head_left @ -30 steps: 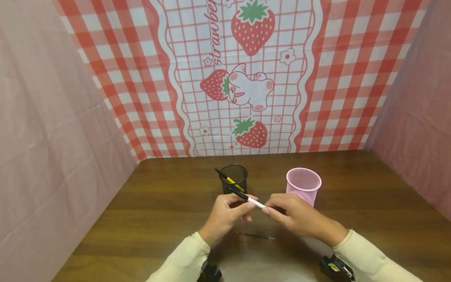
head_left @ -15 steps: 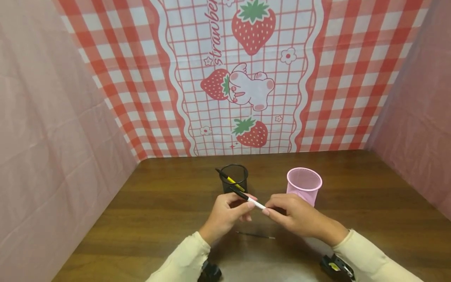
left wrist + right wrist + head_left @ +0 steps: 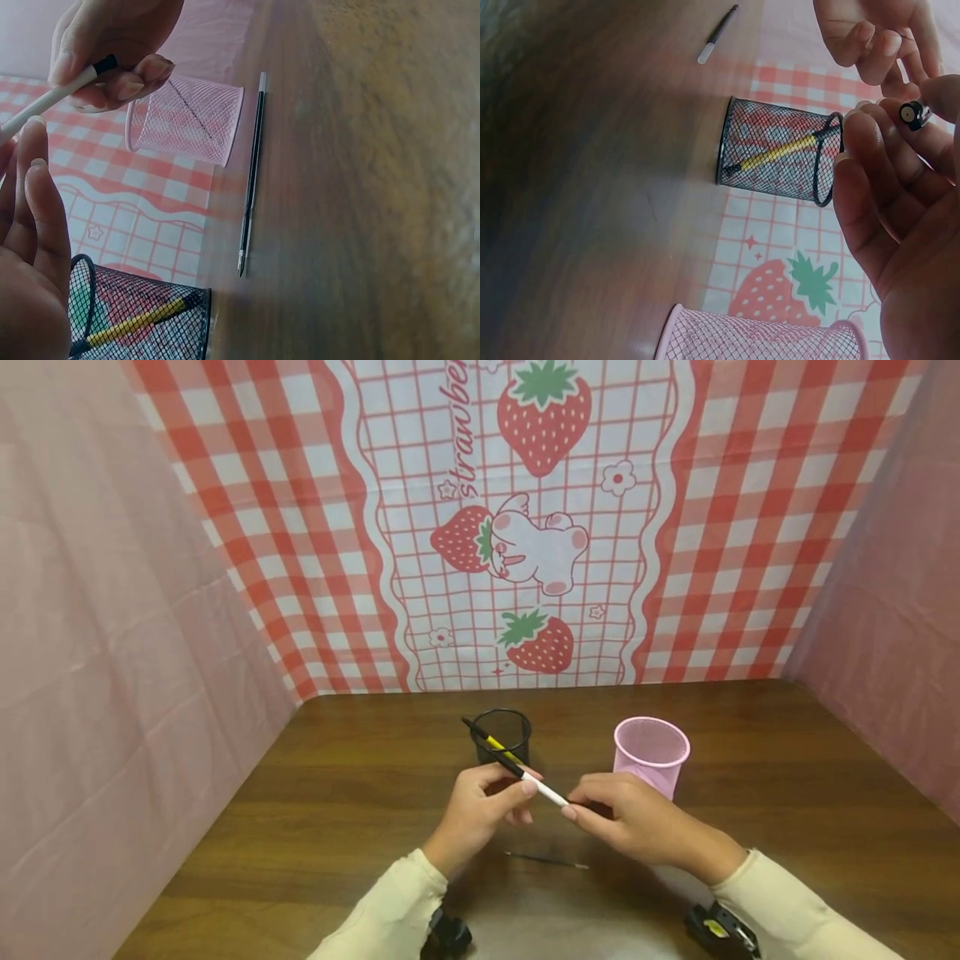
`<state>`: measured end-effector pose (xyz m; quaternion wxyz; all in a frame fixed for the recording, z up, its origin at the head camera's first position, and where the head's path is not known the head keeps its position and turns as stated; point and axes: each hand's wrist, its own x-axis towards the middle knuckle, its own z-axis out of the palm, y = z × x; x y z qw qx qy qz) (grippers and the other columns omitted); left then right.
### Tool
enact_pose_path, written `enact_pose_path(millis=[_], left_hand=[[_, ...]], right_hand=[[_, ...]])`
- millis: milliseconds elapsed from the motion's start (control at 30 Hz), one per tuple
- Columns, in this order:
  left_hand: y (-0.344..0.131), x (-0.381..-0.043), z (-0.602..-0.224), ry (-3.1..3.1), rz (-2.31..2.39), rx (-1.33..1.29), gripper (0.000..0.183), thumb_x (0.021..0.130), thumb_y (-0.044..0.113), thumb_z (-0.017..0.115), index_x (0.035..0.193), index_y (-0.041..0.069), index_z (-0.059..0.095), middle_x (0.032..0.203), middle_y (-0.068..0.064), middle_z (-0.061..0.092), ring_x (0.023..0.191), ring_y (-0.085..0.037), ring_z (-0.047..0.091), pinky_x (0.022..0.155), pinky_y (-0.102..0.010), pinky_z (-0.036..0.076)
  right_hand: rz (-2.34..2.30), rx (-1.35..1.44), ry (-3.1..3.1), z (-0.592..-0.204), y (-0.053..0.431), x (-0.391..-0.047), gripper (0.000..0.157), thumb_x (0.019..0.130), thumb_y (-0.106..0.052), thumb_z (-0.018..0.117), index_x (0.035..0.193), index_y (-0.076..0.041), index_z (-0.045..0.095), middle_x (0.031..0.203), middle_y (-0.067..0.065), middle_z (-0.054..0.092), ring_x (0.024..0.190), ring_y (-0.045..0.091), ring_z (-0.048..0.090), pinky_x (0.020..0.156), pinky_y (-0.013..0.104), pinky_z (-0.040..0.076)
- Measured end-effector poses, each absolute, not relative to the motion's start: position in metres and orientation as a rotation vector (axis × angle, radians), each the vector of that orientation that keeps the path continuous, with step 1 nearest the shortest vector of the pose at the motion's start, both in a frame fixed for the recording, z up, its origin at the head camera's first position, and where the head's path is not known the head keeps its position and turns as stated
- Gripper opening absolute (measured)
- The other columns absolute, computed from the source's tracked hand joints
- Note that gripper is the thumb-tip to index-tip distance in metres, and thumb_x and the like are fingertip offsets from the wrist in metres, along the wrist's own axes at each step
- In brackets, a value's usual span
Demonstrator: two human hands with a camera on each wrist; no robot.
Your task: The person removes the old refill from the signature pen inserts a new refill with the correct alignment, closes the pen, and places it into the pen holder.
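Between my two hands, in front of the cups, is a white pen (image 3: 546,791) with a black section, slanting up to the left. My left hand (image 3: 480,806) pinches it between thumb and fingers near where black meets white. My right hand (image 3: 637,818) pinches its lower right end. That end is black in the left wrist view; in the right wrist view a black round tip (image 3: 911,114) with a pale centre shows at my right fingers. Below the hands a thin dark pen refill (image 3: 546,860) lies on the table, untouched.
A black mesh cup (image 3: 517,727) stands behind my left hand, with a yellow and black pen (image 3: 495,744) leaning in it. Behind my right hand stands a pink mesh cup (image 3: 667,772). A strawberry-print cloth (image 3: 525,568) hangs at the back of the wooden table (image 3: 300,827).
My left hand has shifted slightly left along the pen, and a little more of the white barrel shows. My right hand keeps its pinch. The refill and cups stay put.
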<state>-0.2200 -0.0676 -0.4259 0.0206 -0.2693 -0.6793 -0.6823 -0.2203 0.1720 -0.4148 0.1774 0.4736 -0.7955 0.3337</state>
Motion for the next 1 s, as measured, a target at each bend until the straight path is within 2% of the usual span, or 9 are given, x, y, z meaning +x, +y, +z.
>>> enact_pose_path(millis=[67,267,367,500,667,800,1000], left_hand=[[-0.0679,-0.2204,-0.4263,-2.101,-2.115,-0.826,0.02,0.095,0.012,0.07,0.107,-0.004,0.073,0.083,-0.007,0.07,0.06,-0.016,0.065,0.058,-0.041,0.058],[-0.0682,-0.2191,-0.4272,-2.081,-2.11,-0.794,0.021,0.095,0.012,0.069,0.107,-0.005,0.072,0.082,-0.006,0.069,0.058,-0.016,0.065,0.057,-0.039,0.058],[-0.0683,-0.2185,-0.427,-2.07,-2.097,-0.781,0.02,0.095,0.012,0.069,0.106,-0.004,0.073,0.079,-0.009,0.067,0.057,-0.017,0.065,0.056,-0.039,0.058],[-0.0691,-0.2191,-0.426,-2.063,-2.072,-0.75,0.02,0.096,0.013,0.068,0.105,-0.005,0.072,0.073,-0.015,0.064,0.056,-0.019,0.065,0.054,-0.035,0.057],[-0.0706,-0.2191,-0.4247,-2.053,-2.051,-0.716,0.017,0.096,0.014,0.068,0.103,0.0,0.074,0.067,-0.017,0.063,0.054,-0.022,0.064,0.052,-0.029,0.053],[-0.0709,-0.2192,-0.4239,-2.037,-2.041,-0.723,0.019,0.096,0.014,0.068,0.103,-0.003,0.073,0.067,-0.019,0.062,0.054,-0.029,0.064,0.051,-0.031,0.053],[-0.071,-0.2195,-0.4227,-2.016,-2.026,-0.741,0.021,0.096,0.012,0.068,0.104,-0.007,0.071,0.069,-0.018,0.063,0.053,-0.029,0.064,0.051,-0.034,0.052]], right_hand=[[0.945,1.335,-2.259,-0.4157,0.1727,-0.2205,0.018,0.093,-0.012,0.071,0.088,-0.028,0.065,0.076,-0.02,0.052,0.064,-0.003,0.048,0.055,0.014,0.041],[0.941,1.324,-2.273,-0.4194,0.1741,-0.2206,0.017,0.093,-0.013,0.072,0.085,-0.026,0.065,0.075,-0.021,0.051,0.064,-0.004,0.047,0.052,0.02,0.044],[0.932,1.331,-2.262,-0.4205,0.1745,-0.2209,0.018,0.093,-0.013,0.072,0.084,-0.026,0.064,0.075,-0.021,0.051,0.063,-0.004,0.047,0.053,0.016,0.042],[0.909,1.344,-2.252,-0.4201,0.1739,-0.2227,0.018,0.093,-0.014,0.073,0.083,-0.026,0.064,0.074,-0.021,0.051,0.063,-0.004,0.047,0.055,0.012,0.04],[0.897,1.343,-2.261,-0.4183,0.1724,-0.2229,0.016,0.092,-0.014,0.073,0.083,-0.024,0.065,0.075,-0.022,0.051,0.064,-0.004,0.048,0.053,0.02,0.044],[0.894,1.342,-2.265,-0.4181,0.1724,-0.2227,0.015,0.092,-0.013,0.073,0.083,-0.023,0.065,0.075,-0.022,0.051,0.064,-0.004,0.048,0.053,0.021,0.044],[0.887,1.34,-2.268,-0.4182,0.173,-0.2223,0.015,0.092,-0.013,0.073,0.083,-0.022,0.066,0.075,-0.022,0.051,0.064,-0.004,0.047,0.055,0.015,0.042]])
